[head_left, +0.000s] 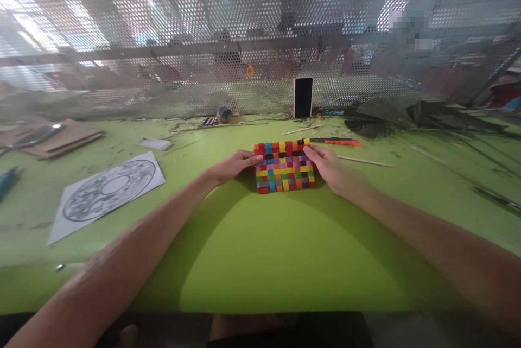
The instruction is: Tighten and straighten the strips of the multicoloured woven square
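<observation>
Pinching its opposite sides between thumb and fingers, the left hand [236, 166] and right hand [332, 173] are holding a multicoloured, rectangular woven-strip panel [285, 169] between the bright-green surface [285, 261]'s near and far edges.

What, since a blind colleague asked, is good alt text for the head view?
Left hand and right hand hold a multicoloured weave by its sides at a green table. Beyond stands a phone-like panel; a printed sheet lies left, dark leaves right.

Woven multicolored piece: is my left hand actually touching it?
Touching. The head view shows the left hand at the left edge of the woven piece, its thumb lying over the front.
</observation>
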Tool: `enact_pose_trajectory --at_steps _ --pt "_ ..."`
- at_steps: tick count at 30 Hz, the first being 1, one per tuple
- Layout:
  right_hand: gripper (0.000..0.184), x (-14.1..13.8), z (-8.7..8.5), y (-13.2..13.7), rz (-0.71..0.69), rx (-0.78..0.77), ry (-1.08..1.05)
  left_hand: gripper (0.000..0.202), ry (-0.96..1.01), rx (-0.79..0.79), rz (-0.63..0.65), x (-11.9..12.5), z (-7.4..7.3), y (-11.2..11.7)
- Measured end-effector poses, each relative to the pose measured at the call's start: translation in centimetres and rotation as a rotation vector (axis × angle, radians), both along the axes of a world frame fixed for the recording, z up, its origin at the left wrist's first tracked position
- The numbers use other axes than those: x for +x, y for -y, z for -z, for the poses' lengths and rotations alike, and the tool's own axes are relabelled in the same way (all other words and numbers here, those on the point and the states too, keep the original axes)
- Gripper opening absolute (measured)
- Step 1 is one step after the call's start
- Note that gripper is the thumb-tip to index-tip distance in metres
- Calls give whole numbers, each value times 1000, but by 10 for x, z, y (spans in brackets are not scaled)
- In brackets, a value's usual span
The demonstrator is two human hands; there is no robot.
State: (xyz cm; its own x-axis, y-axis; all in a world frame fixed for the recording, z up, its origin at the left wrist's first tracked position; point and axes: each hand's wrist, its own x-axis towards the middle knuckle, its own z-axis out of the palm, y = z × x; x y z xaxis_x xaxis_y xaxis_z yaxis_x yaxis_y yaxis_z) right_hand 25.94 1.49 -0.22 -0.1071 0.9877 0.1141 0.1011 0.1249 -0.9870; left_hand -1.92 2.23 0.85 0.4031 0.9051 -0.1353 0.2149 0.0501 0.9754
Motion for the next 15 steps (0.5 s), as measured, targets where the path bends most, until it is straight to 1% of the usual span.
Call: enact_pose_trajectory --at_steps 4,6,7,8,10,11,13,15 --pt "29 1 0 0 54 55 36 52 21 -9 36 -3 1 0" --pt "28 2 -5 2 63 82 124 52 22 -34 8 -3 2 -1" --pt "28 3 -9 4 79 123 181 51 41 -43 -17 -3 3 -2" --pt "27 3 -15 6 115 195 240 50 69 -50 -46 -2 4 -3" --pt "21 3 -28 11 226 425 320 46 139 -53 -85 -1 6 -6" --pt "18 2 -35 15 255 526 337 45 164 -48 -91 -1 7 -7" --pt "19 -2 -50 30 226 629 345 44 167 -34 -80 0 9 -8" --pt "20 -8 -64 56 89 651 367 45 147 -4 -52 1 10 -9"
